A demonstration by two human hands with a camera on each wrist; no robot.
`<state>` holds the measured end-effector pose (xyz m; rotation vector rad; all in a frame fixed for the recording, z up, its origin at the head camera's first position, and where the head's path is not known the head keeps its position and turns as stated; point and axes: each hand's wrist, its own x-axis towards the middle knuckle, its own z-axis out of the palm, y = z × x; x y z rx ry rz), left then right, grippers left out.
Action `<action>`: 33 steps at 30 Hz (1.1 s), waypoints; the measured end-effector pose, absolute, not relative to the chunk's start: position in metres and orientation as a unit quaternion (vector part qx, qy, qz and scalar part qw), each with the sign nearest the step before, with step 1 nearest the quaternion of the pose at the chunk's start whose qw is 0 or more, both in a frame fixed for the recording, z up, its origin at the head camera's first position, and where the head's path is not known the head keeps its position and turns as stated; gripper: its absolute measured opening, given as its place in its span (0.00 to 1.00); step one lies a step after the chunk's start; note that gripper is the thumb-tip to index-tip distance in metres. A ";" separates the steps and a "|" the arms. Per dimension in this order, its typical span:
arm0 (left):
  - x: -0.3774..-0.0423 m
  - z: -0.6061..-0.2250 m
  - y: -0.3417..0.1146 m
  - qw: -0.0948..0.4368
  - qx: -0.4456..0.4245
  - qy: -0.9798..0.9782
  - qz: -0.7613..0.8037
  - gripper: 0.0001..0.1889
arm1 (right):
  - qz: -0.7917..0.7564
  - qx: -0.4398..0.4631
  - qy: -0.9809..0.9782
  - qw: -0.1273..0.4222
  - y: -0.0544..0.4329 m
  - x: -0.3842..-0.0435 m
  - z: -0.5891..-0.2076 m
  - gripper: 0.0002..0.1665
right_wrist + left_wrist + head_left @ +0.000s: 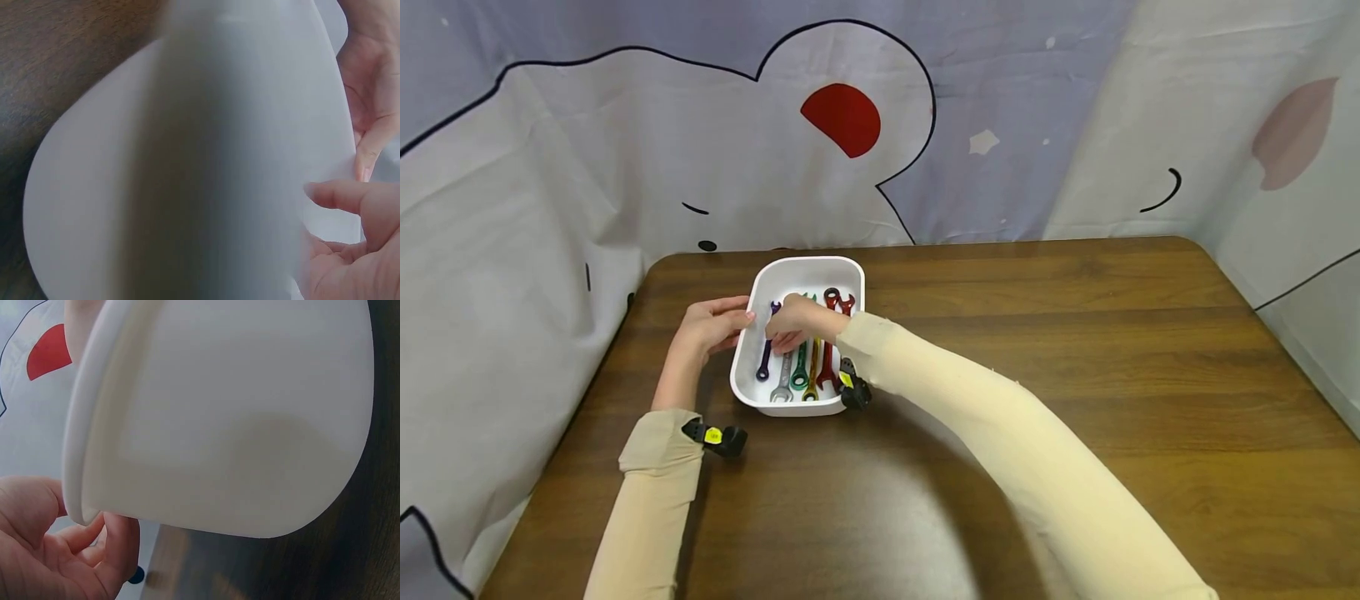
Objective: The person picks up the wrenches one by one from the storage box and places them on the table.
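White plastic-looking walls form a shallow tray [808, 271] with rounded corners, which rests on the brown wood-grain worktop [1075, 350]. Inside it lies a row of wrenches, side by side and roughly lengthwise: a purple wrench [764, 362] nearest the left wall, then a silver wrench [784, 379], a green wrench [801, 362], a yellow wrench [813, 367], and red wrenches [828, 360] toward the right wall.

The person's left hand [706, 327] pinches the tray's left edge, with the rim between the thumb and the other fingers; the left wrist view shows those fingers bent against the outside, just below the lip.

The right hand [797, 323] reaches over the right wall into the tray, its fingers pointing down among the wrenches. They sit above the middle of the silver wrench, near the purple one on one side and the green one on the other, and hide part of the row. In the right wrist view the thumb stands apart from the curved fingers, but the tray wall, partly blurred, covers what is below, so I cannot tell whether they hold a wrench. The ends of the wrenches toward the person show clear of the hand.
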<state>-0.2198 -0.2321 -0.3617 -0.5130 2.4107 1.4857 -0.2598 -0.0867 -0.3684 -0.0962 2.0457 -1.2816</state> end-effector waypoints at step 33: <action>-0.222 -0.363 -0.234 0.134 -0.175 0.831 0.511 0.28 | -0.509 0.028 0.709 0.487 -0.099 -0.265 -0.366 0.10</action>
